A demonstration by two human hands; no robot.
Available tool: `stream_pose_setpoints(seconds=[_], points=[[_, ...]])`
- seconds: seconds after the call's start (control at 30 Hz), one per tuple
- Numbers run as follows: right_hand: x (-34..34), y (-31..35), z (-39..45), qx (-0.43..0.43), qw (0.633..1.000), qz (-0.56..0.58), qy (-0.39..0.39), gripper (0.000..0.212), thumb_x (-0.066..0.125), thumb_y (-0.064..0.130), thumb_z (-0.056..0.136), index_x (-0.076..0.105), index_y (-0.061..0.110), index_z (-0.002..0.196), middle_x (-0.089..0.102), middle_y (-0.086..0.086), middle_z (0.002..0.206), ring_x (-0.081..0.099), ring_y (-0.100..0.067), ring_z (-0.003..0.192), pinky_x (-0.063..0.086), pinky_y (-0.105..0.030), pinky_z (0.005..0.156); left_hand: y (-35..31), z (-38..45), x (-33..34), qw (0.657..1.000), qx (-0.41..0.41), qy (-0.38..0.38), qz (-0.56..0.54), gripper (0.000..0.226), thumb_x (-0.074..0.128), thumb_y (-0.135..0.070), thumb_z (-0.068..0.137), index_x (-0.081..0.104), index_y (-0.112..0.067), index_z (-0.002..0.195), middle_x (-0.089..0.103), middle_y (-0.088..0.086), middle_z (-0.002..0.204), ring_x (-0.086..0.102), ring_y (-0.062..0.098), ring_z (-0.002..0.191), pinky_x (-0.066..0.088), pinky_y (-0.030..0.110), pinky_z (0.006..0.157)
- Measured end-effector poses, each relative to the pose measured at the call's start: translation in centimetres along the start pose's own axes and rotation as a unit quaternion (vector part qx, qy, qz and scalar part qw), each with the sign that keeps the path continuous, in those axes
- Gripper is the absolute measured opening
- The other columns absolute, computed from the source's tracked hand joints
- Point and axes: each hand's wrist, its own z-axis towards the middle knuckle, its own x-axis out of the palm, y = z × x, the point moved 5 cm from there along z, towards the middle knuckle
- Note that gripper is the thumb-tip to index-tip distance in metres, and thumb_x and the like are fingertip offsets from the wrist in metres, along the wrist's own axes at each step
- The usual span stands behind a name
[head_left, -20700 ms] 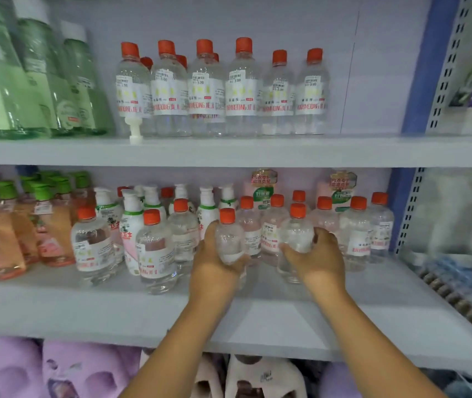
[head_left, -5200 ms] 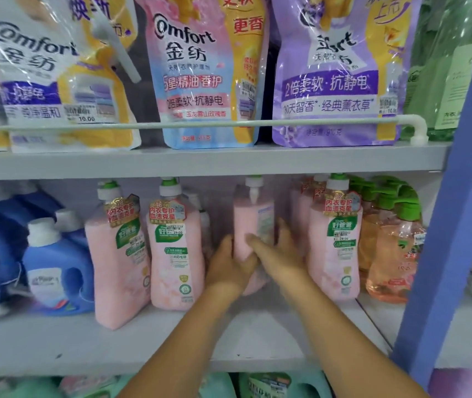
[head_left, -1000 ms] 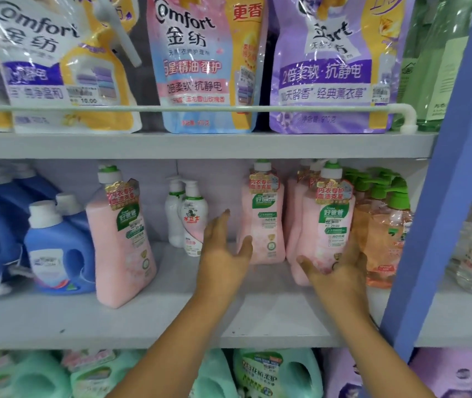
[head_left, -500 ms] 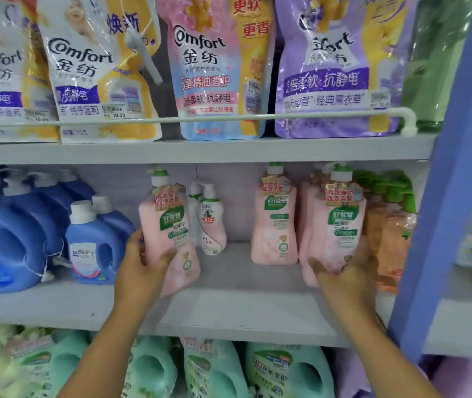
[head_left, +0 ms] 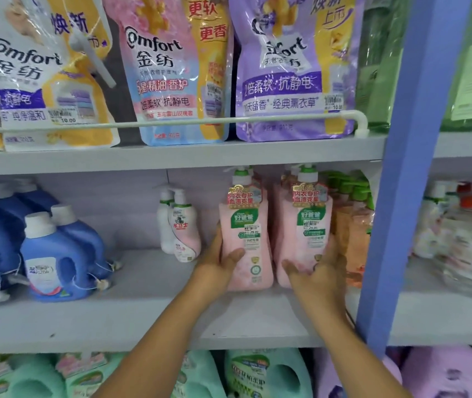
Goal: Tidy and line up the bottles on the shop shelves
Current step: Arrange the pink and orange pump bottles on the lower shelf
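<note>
Two tall pink pump bottles stood upright side by side on the middle shelf point(head_left: 143, 320), a flat grey painted board with a scuffed matt top. The left pink bottle point(head_left: 247, 239) was smooth glossy plastic, slab-sided with rounded shoulders, a white and green pump on top and a gold and red tag at the neck above a green label. The left hand point(head_left: 217, 265) gripped it low down, thumb curled across the front and fingers wrapped round its left side. The right pink bottle point(head_left: 305, 225), of the same make, stood just beside it; the right hand point(head_left: 319, 271) held its lower part, thumb across the front and fingers curled round its right edge.

Further pink bottles stood behind these two. Close on the right, a cluster of translucent orange bottles point(head_left: 353, 225) with green pumps was crowded against the blue upright post point(head_left: 401, 196), which cut off the view of the next bay. To the left, farther back, stood two small white and pink pump bottles point(head_left: 181, 228), curved and waisted. At the far left were blue jugs point(head_left: 54, 259) with moulded handles and white caps, strings and tags hanging from them. On the shelf above, shiny crinkled refill pouches point(head_left: 168, 67) leaned behind a white rail point(head_left: 200, 122).
</note>
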Motion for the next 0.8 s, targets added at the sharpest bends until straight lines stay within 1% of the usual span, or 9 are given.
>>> stream_pose_setpoints(seconds=[0.07,0.1,0.17,0.23,0.3,0.4,0.53,0.63,0.8], points=[[0.0,0.0,0.1,-0.001,1.000,0.006,-0.003,0.112,0.090,0.034,0.073,0.019,0.026,0.159,0.034,-0.010,0.155,0.042,-0.035,0.138,0.040,-0.052,0.113,0.1,0.2,0.8,1.000,-0.003,0.001,-0.011,0.065,0.058,-0.013,0.103,0.029,-0.030,0.158,0.064,-0.015,0.136,0.062,-0.010,0.114,0.050,0.010,0.091],[0.0,0.0,0.1,-0.001,1.000,0.008,-0.003,0.112,0.090,0.033,0.072,0.020,0.026,0.159,0.035,-0.010,0.154,0.043,-0.035,0.137,0.041,-0.052,0.112,0.2,0.3,1.1,1.000,-0.002,0.002,-0.013,0.064,0.057,-0.013,0.103,0.028,-0.030,0.158,0.064,-0.021,0.132,0.062,-0.015,0.109,0.048,0.005,0.085],[0.1,0.0,0.0,-0.002,1.000,0.011,-0.005,0.111,0.091,0.033,0.071,0.022,0.025,0.158,0.036,-0.008,0.152,0.044,-0.033,0.136,0.043,-0.051,0.111,0.3,0.4,1.2,1.000,0.009,0.007,-0.015,0.061,0.057,-0.017,0.104,0.029,-0.030,0.156,0.065,-0.031,0.122,0.062,-0.018,0.104,0.047,0.001,0.079],[0.1,0.0,0.0,-0.005,1.000,0.011,-0.009,0.110,0.091,0.033,0.071,0.023,0.025,0.157,0.036,-0.007,0.152,0.044,-0.032,0.136,0.044,-0.049,0.111,0.5,0.5,1.2,1.000,0.017,0.017,-0.015,0.060,0.058,-0.022,0.104,0.030,-0.033,0.155,0.066,-0.038,0.116,0.062,-0.017,0.105,0.047,0.001,0.079],[0.1,0.1,0.0,-0.007,1.000,0.006,-0.012,0.110,0.091,0.033,0.072,0.022,0.024,0.157,0.035,-0.006,0.153,0.044,-0.032,0.136,0.044,-0.050,0.110,0.5,0.4,1.2,0.999,0.021,0.028,-0.021,0.062,0.061,-0.026,0.102,0.029,-0.036,0.155,0.063,-0.038,0.121,0.061,-0.015,0.110,0.047,0.002,0.082],[0.2,0.2,0.1,-0.011,1.000,-0.003,-0.010,0.109,0.089,0.033,0.073,0.021,0.023,0.157,0.035,-0.006,0.156,0.043,-0.032,0.139,0.044,-0.050,0.110,0.6,0.1,1.7,0.997,0.039,0.060,-0.023,0.069,0.069,-0.028,0.097,0.028,-0.041,0.150,0.061,-0.026,0.136,0.058,-0.005,0.125,0.049,0.008,0.090],[0.3,0.1,0.1,-0.014,1.000,-0.016,-0.005,0.108,0.088,0.033,0.075,0.018,0.021,0.157,0.031,-0.007,0.158,0.039,-0.032,0.141,0.043,-0.051,0.111,1.2,0.4,2.0,0.998,0.029,0.047,-0.031,0.067,0.072,-0.035,0.089,0.031,-0.054,0.138,0.060,-0.031,0.131,0.059,-0.005,0.122,0.051,0.009,0.087],[0.4,0.1,0.1,-0.012,1.000,-0.021,0.001,0.110,0.087,0.034,0.076,0.015,0.022,0.158,0.028,-0.006,0.159,0.038,-0.033,0.142,0.043,-0.051,0.111,1.4,0.6,2.3,0.998,0.039,0.034,-0.032,0.067,0.073,-0.037,0.089,0.031,-0.050,0.139,0.059,-0.032,0.129,0.058,-0.005,0.122,0.051,0.010,0.088],[0.4,0.2,0.1,-0.014,1.000,-0.016,-0.001,0.110,0.087,0.032,0.076,0.016,0.021,0.158,0.026,-0.006,0.160,0.036,-0.032,0.144,0.042,-0.050,0.112,1.5,0.8,2.2,0.996,0.040,0.056,-0.051,0.069,0.070,-0.023,0.095,0.027,-0.040,0.146,0.060,-0.034,0.129,0.058,-0.008,0.121,0.049,0.007,0.087]])
